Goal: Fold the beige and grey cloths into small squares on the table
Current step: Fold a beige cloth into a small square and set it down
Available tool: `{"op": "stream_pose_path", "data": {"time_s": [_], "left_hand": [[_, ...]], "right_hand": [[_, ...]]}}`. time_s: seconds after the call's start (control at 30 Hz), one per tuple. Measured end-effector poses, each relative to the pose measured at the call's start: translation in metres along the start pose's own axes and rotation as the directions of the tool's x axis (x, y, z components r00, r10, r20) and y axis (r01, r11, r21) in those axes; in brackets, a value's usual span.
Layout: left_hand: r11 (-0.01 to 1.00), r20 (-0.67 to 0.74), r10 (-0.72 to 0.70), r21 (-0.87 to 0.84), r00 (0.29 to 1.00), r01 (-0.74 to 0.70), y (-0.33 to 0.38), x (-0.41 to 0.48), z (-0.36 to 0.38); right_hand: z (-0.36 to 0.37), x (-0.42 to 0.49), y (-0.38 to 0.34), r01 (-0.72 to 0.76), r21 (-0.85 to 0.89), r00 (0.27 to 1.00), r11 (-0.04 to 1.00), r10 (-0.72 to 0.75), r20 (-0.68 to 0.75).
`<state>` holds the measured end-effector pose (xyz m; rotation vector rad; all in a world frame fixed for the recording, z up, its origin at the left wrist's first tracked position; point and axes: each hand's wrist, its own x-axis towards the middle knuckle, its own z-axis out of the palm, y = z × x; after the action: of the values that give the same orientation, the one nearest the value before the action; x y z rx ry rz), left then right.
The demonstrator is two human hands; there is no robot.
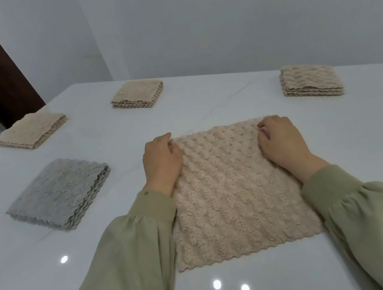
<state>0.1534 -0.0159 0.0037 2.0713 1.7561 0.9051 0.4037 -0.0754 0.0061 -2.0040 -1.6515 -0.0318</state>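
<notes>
Head view: beige cloth [239, 195] flat on the near middle of the table [204, 107]; left hand [161, 162] and right hand [281, 142] at its far corners, fingers curled and pinching the fabric. Likely soft, light, limp, not slippery; best taken by corners, edges kept matched

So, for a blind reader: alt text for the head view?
A left hand and right hand hold the far corners of a flat beige cloth on a white table. Three folded beige cloths and one grey cloth lie nearby.
</notes>
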Motion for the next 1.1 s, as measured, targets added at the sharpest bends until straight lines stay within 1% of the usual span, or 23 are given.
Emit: {"op": "stream_pose_path", "data": {"time_s": [0.1, 0.23, 0.27, 0.3, 0.37, 0.4, 0.43, 0.47, 0.5, 0.6, 0.67, 0.73, 0.83, 0.9, 0.97, 1.1], "left_hand": [[0.997, 0.023, 0.012, 0.07, 1.0, -0.013, -0.001, 0.009, 0.003], [0.992, 0.02, 0.013, 0.127, 1.0, -0.016, -0.002, 0.013, 0.007], [0.992, 0.016, 0.013, 0.123, 1.0, -0.015, -0.002, 0.012, 0.008], [0.994, 0.014, 0.011, 0.111, 1.0, -0.012, -0.002, 0.011, 0.007], [0.998, 0.012, -0.002, 0.064, 1.0, 0.001, -0.002, 0.01, 0.006], [0.999, 0.005, -0.014, 0.036, 1.0, 0.014, -0.003, 0.01, 0.006], [0.999, -0.006, -0.032, 0.014, 0.999, 0.032, -0.003, 0.01, 0.005], [0.999, -0.016, -0.052, 0.008, 0.999, 0.052, -0.003, 0.011, 0.005], [0.997, -0.022, -0.07, 0.023, 0.997, 0.071, -0.003, 0.012, 0.005], [0.991, -0.013, -0.1, 0.087, 0.995, 0.101, -0.001, 0.013, 0.005], [0.991, -0.007, -0.107, 0.082, 0.994, 0.108, 0.0, 0.013, 0.004], [0.993, 0.001, -0.09, 0.071, 0.996, 0.09, 0.0, 0.013, 0.004], [0.997, 0.028, -0.073, -0.031, 0.997, 0.073, 0.002, 0.014, 0.001], [0.982, 0.032, -0.096, -0.163, 0.995, 0.1, 0.005, 0.011, -0.001], [0.953, -0.002, -0.141, -0.272, 0.99, 0.136, 0.006, 0.008, -0.003], [0.912, -0.01, -0.171, -0.381, 0.985, 0.155, 0.009, 0.006, -0.008]], "right_hand": [[-0.001, 0.002, 0.005, 0.031, -0.072, 0.995, 0.997, -0.023, 0.099], [-0.011, 0.026, 0.005, -0.07, -0.075, 0.979, 0.995, 0.083, 0.184], [-0.011, 0.03, 0.004, -0.083, -0.074, 0.981, 0.994, 0.095, 0.169], [-0.009, 0.032, 0.004, -0.084, -0.064, 0.989, 0.994, 0.091, 0.117], [-0.001, 0.029, 0.007, -0.065, -0.035, 0.997, 0.997, 0.064, -0.037], [0.004, 0.026, 0.01, -0.052, -0.028, 0.995, 0.998, 0.049, -0.091], [0.007, 0.026, 0.012, -0.032, -0.029, 0.993, 0.999, 0.028, -0.113], [0.009, 0.027, 0.015, -0.015, -0.043, 0.995, 0.999, 0.011, -0.098], [0.01, 0.028, 0.016, -0.008, -0.064, 0.999, 0.998, 0.005, -0.051], [0.011, 0.032, 0.018, -0.029, -0.161, 0.994, 0.987, 0.044, 0.096], [0.012, 0.032, 0.018, -0.027, -0.177, 0.993, 0.984, 0.047, 0.11], [0.011, 0.032, 0.017, -0.001, -0.155, 0.998, 0.988, 0.011, 0.066], [0.009, 0.031, 0.015, 0.01, -0.082, 1.0, 0.997, -0.008, 0.023], [0.007, 0.031, 0.015, -0.01, -0.047, 1.0, 0.999, 0.01, 0.013], [0.006, 0.03, 0.016, -0.027, -0.024, 1.0, 0.999, 0.026, -0.017], [0.003, 0.031, 0.02, -0.101, 0.073, 0.989, 0.992, 0.108, -0.1]]}}
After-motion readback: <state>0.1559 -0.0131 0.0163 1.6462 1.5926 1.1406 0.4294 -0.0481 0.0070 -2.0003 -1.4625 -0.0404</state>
